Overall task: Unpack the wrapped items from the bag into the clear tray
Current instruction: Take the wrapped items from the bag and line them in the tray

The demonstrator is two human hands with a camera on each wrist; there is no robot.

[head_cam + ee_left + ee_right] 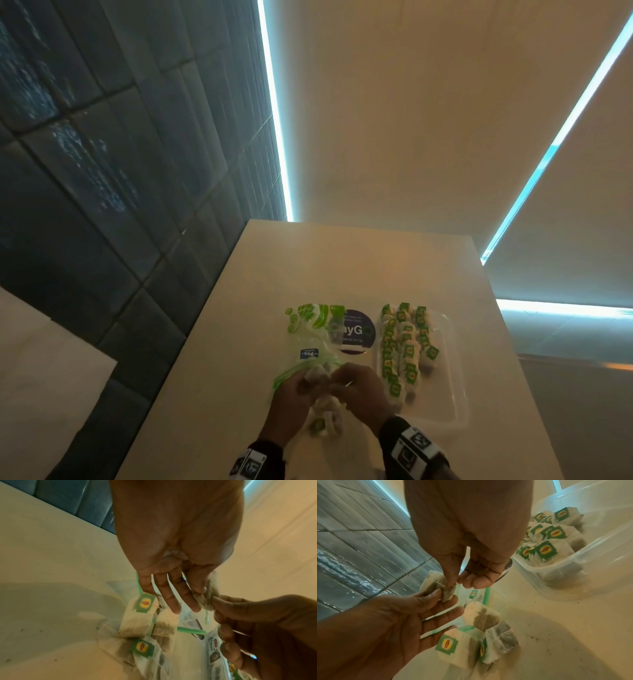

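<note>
A white tea bag [317,375] hangs between both hands just above the table. My left hand [294,387] pinches it with thumb and forefinger [197,599], the other fingers straight. My right hand [356,380] pinches the same tea bag [436,585] from the other side [455,584]. The clear zip bag [308,342] with green print lies flat beyond the hands, its green seal [191,630] open. Several loose tea bags [325,418] with green tags [145,602] lie under the hands. The clear tray [455,404] to the right holds rows of tea bags [546,550].
A round purple sticker [356,330] sits on the pale table between zip bag and tray. The table's left edge [191,335] drops to a dark tiled floor. Tea dust specks lie on the table [539,639] near the tray wall [590,574].
</note>
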